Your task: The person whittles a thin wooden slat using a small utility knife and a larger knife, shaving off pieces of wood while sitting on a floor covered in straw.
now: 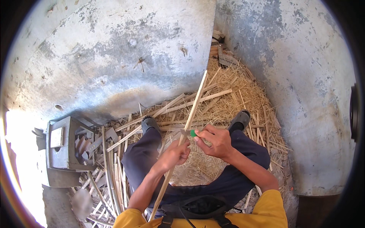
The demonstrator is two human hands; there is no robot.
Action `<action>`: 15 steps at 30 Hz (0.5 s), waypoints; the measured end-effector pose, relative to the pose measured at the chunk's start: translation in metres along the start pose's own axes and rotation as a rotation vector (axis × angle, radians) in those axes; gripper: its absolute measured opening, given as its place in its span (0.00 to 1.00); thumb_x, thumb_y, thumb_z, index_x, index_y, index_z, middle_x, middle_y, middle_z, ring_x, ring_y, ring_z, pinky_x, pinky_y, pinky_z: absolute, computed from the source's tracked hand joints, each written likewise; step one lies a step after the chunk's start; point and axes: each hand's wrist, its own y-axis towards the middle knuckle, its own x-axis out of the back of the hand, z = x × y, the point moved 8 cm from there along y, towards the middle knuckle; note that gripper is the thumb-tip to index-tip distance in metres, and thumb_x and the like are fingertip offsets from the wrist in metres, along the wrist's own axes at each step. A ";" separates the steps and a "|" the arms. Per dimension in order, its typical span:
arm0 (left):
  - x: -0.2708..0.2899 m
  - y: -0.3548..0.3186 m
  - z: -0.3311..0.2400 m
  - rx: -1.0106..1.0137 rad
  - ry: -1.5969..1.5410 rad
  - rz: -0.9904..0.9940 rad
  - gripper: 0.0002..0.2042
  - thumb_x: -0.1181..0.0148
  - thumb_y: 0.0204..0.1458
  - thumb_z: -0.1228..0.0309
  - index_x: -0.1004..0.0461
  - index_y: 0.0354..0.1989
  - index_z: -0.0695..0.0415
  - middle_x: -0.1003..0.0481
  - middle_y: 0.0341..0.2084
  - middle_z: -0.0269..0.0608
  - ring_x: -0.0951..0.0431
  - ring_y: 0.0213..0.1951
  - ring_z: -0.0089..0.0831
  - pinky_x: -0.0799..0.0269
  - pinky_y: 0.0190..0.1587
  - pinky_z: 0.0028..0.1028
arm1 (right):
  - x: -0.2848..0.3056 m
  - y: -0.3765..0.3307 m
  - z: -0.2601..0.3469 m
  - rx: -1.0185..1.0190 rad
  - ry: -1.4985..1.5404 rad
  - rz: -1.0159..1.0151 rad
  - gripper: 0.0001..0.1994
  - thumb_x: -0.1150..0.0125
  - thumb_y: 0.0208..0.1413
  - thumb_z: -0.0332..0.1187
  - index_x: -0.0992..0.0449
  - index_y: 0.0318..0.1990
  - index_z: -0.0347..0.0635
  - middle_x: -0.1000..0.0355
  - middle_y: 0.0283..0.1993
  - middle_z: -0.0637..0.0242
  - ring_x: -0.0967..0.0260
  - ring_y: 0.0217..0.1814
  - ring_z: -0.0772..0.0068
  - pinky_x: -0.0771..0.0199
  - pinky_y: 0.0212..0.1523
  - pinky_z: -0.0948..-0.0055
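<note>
Near the head view's centre, at six o'clock, gripping with the closed left hand (175, 154) a long pale wooden strip (195, 102), slanted from one o'clock down to half past six. At half past four, pinching with the right hand (215, 141) a small green item (193, 133), just beside the strip. Toward two o'clock, loose straw (241, 85); between eight and nine, a grey wooden box (62, 159).

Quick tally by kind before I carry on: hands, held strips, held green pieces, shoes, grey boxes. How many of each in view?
Hands: 2, left hand and right hand
Held strip: 1
Green piece: 1
Shoes: 2
Grey box: 1
Total: 7
</note>
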 end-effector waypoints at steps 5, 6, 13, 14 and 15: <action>0.002 0.003 0.006 -0.006 0.007 0.011 0.06 0.54 0.54 0.76 0.44 0.37 0.53 0.46 0.19 0.27 0.49 0.18 0.18 0.55 0.20 0.26 | 0.002 0.000 -0.006 -0.005 -0.021 -0.030 0.10 0.25 0.57 0.33 0.13 0.46 0.49 0.26 0.29 0.71 0.30 0.20 0.70 0.32 0.20 0.69; 0.003 0.003 0.007 -0.006 0.008 0.012 0.06 0.54 0.54 0.76 0.43 0.37 0.53 0.46 0.19 0.27 0.49 0.18 0.18 0.55 0.20 0.26 | 0.002 0.000 -0.006 -0.008 -0.027 -0.030 0.10 0.25 0.57 0.33 0.13 0.46 0.49 0.26 0.29 0.71 0.30 0.20 0.70 0.32 0.20 0.69; 0.010 0.004 0.013 0.017 0.046 0.003 0.06 0.52 0.59 0.75 0.38 0.44 0.57 0.38 0.23 0.30 0.42 0.21 0.19 0.49 0.23 0.25 | 0.008 0.006 -0.012 -0.013 -0.043 -0.069 0.08 0.26 0.57 0.33 0.12 0.44 0.49 0.23 0.31 0.71 0.27 0.22 0.70 0.30 0.21 0.70; 0.009 0.004 0.014 0.020 0.053 0.002 0.06 0.52 0.59 0.75 0.38 0.44 0.56 0.38 0.23 0.30 0.42 0.21 0.19 0.48 0.23 0.25 | 0.009 0.006 -0.015 -0.021 -0.038 -0.074 0.08 0.26 0.58 0.34 0.12 0.44 0.48 0.23 0.31 0.70 0.27 0.22 0.70 0.30 0.21 0.69; 0.009 0.004 0.014 0.023 0.060 0.002 0.06 0.52 0.59 0.75 0.38 0.44 0.56 0.38 0.23 0.29 0.41 0.22 0.19 0.48 0.23 0.25 | 0.011 0.007 -0.018 -0.028 -0.034 -0.078 0.08 0.26 0.58 0.34 0.12 0.44 0.48 0.22 0.31 0.70 0.26 0.22 0.69 0.29 0.21 0.69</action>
